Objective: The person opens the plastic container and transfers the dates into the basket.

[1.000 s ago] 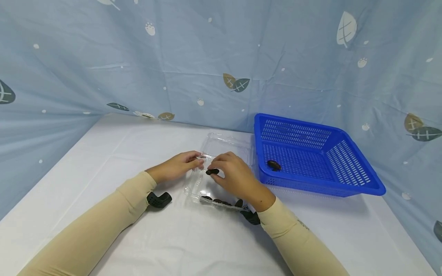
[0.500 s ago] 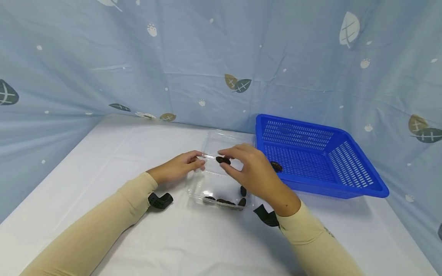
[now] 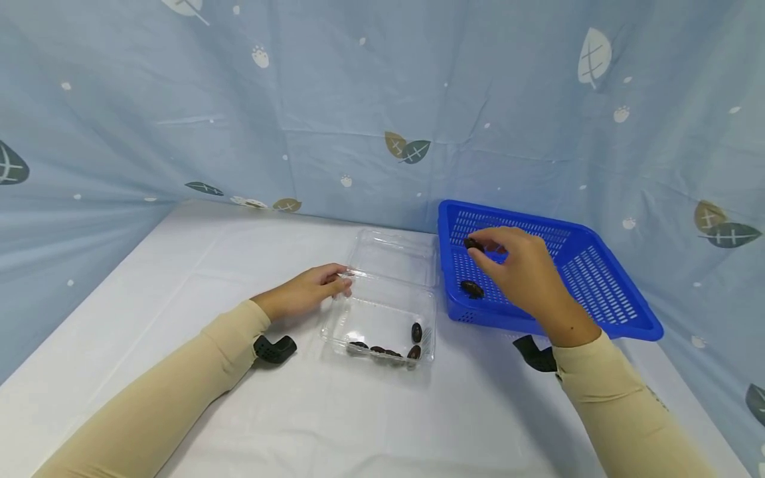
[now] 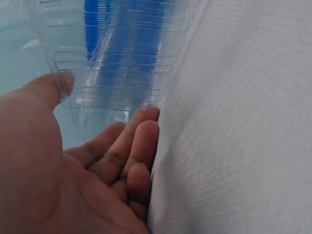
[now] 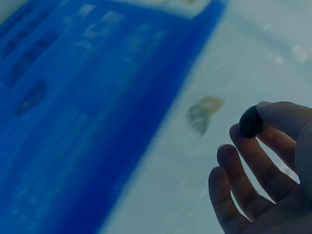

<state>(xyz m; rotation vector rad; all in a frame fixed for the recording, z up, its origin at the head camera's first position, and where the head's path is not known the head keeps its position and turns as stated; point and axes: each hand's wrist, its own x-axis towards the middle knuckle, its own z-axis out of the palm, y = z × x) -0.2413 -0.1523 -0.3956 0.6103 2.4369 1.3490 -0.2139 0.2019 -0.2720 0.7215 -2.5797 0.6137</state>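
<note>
Pinching a small dark oval piece (image 3: 473,245) between the thumb and fingers of the right hand (image 3: 528,269), up above the left part of the blue basket (image 3: 487,311). Holding the other fingers a bit apart. Gripping the left side of the clear box (image 3: 378,315) with the left hand (image 3: 305,290), thumb up at the rim and fingers low down by the cloth.

See a black bent part (image 3: 275,349) under the left wrist, and tan sleeves (image 3: 197,372) on both arms. Find more dark pieces (image 3: 416,332) inside the box, mostly along the front wall. Find one loose piece (image 3: 472,289) in the basket, near its front left corner. See the clear lid (image 3: 391,259) tipped open behind the box, right beside the basket. Under it all, see white cloth on the worktop (image 3: 269,411); behind, a blue leafy curtain (image 3: 335,86).
</note>
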